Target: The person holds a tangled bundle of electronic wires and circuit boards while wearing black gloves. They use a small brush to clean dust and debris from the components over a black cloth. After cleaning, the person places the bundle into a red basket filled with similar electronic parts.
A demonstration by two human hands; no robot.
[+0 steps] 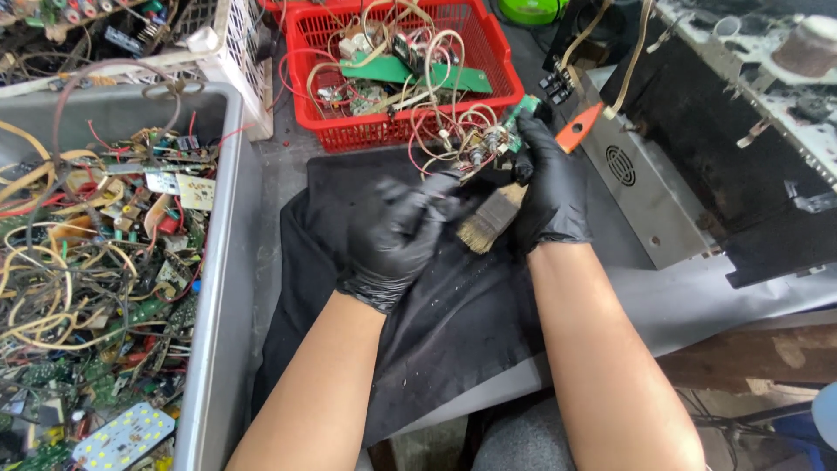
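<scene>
Head view: gloved hands over black cloth
Right hand: grips brush and board
Left hand: curled, hold unclear
Advice: steady board, brush lightly

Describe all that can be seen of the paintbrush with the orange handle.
The flat paintbrush with the orange plastic handle lies slantwise across the right hand in a black glove, which grips its middle. Its worn, tan bristles point down-left over the black cloth; the handle tip sticks out up-right beyond the fingers. The ferrule is mostly hidden. Close by, the blurred left hand in a black glove nears the bristles.
</scene>
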